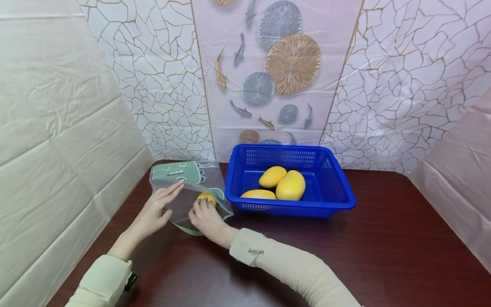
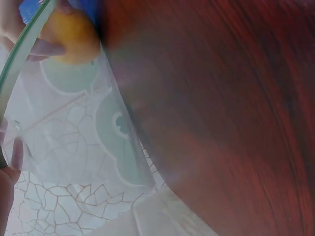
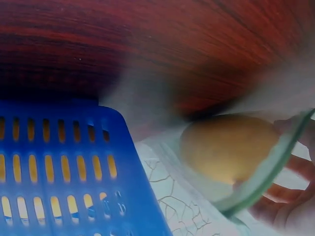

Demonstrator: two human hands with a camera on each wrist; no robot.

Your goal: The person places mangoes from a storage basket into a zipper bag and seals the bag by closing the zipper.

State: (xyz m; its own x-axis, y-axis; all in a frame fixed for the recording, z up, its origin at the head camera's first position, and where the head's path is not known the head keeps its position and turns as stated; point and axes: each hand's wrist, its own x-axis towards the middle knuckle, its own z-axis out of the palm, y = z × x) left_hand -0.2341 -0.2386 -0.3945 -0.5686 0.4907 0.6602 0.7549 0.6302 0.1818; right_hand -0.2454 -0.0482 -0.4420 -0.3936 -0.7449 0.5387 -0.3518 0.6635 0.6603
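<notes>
A clear zip bag (image 1: 184, 198) with pale green printed shapes lies at the left of the table, its green-edged mouth towards me. My right hand (image 1: 207, 218) reaches in at the mouth and grips a yellow mango (image 1: 207, 198). In the right wrist view, fingers curl against this mango (image 3: 226, 147) beyond the bag's green rim (image 3: 266, 182). My left hand (image 1: 155, 211) touches the bag's left side, its fingers fairly straight and the thumb apart. In the left wrist view, film overlaps part of the left fingers (image 2: 17, 153).
A blue plastic basket (image 1: 341, 200) with slotted walls stands right of the bag, close beside it. Inside lie three yellow mangoes (image 1: 290, 186). The dark reddish wooden table (image 1: 383, 247) meets patterned cloth walls (image 1: 172, 85) at the back and sides.
</notes>
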